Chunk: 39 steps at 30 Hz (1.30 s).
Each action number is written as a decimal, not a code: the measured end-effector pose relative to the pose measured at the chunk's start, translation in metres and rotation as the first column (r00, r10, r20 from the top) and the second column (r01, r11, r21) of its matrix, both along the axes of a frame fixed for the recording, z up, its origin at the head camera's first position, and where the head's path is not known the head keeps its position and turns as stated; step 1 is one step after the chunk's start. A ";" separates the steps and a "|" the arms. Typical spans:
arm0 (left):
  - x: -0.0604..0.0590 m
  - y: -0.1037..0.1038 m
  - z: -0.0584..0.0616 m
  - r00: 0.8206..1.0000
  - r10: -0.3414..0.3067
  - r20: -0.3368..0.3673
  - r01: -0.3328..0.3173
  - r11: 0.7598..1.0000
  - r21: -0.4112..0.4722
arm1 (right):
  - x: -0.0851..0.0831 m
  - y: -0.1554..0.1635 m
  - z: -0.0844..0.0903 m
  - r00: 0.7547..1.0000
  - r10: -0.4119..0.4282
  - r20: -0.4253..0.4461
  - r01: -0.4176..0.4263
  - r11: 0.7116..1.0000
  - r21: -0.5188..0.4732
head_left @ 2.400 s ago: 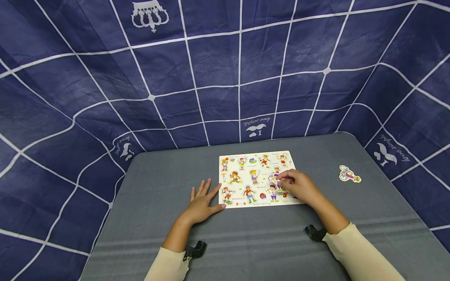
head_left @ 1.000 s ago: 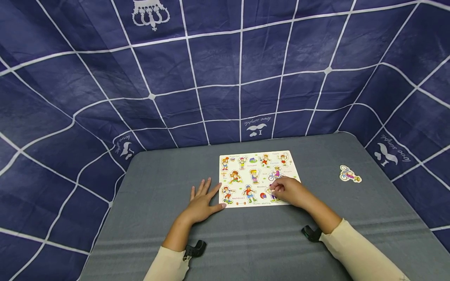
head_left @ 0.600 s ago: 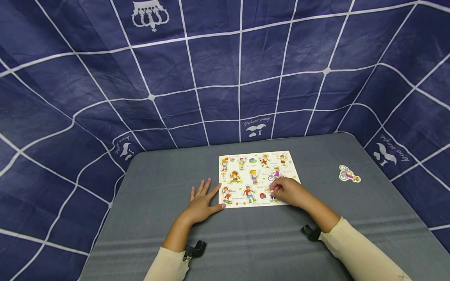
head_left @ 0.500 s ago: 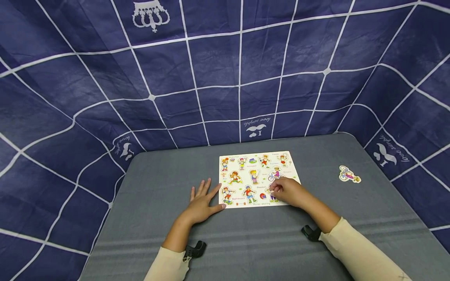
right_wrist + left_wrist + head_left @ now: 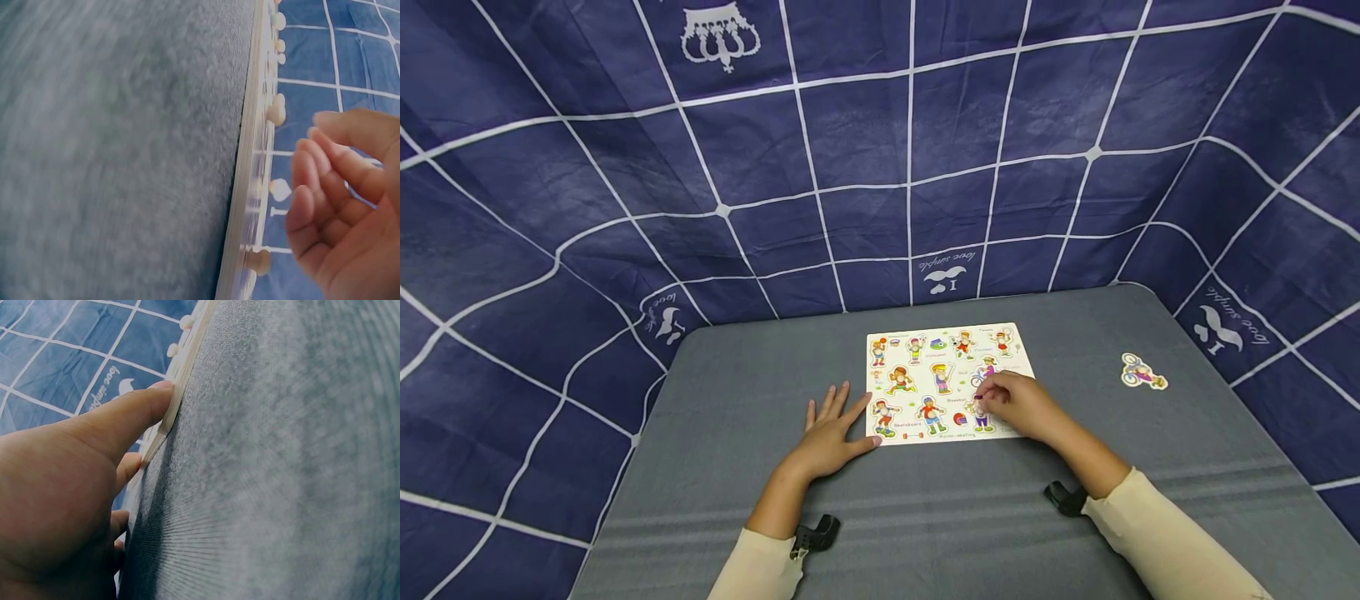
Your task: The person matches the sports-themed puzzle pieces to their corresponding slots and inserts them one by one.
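Observation:
A white puzzle board [image 5: 925, 367] printed with sport figures lies on the grey table [image 5: 925, 517]. Its pieces carry small pegs [image 5: 279, 189]. My left hand [image 5: 831, 429] lies flat on the table, and its thumb [image 5: 134, 409] presses the board's near left edge [image 5: 181, 375]. My right hand [image 5: 1017, 404] hovers over the board's near right part, fingertips close to a figure piece [image 5: 982, 410]. In the right wrist view its fingers [image 5: 325, 181] are loosely curled beside the pegs with nothing between them.
A loose cyclist piece [image 5: 1142, 372] lies alone on the table at the right. A dark blue cloth with white grid lines [image 5: 880, 150] walls in the table at the back and on both sides.
My right hand has come from the cyclist spot down to the board's near right corner, then lifted slightly toward the middle. The left hand has not moved.

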State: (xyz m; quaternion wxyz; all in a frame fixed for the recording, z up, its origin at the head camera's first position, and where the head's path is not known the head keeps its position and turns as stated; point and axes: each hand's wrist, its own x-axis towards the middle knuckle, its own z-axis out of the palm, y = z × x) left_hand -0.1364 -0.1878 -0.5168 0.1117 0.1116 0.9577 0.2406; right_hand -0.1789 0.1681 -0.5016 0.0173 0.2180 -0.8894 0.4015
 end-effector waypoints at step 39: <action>0.001 0.001 0.002 1.000 0.009 0.004 -0.009 1.000 0.016 | 0.002 0.058 0.016 0.939 -0.342 0.042 0.337 0.885 -0.321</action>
